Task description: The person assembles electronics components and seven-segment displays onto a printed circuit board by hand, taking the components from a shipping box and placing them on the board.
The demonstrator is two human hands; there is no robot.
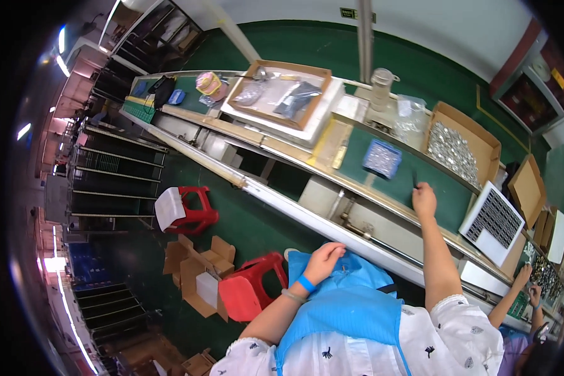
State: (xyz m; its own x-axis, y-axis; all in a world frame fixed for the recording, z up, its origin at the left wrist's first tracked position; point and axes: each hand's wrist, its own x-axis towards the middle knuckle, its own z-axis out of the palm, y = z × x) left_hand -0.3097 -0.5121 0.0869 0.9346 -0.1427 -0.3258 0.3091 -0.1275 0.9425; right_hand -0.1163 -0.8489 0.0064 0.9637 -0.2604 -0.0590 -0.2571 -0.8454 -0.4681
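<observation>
My right hand point(424, 200) reaches over the green mat of the workbench, with its fingers closed round a thin black tool point(415, 180) that points up and away. The tool is too small to name more exactly. To the left of its tip lies a small blue tray point(382, 158) full of small shiny metal parts. My left hand point(323, 262) is held over my blue apron point(348, 313), its fingers curled together. Anything inside those fingers is hidden. A blue band circles the left wrist.
Beyond the mat stands a cardboard box point(454, 150) of metal parts. A white tray of dark pieces point(494, 222) rests to the right, near another person's hands point(525, 276). Further left is a shallow carton point(282, 94) with bags. Red stools point(250, 291) stand on the floor.
</observation>
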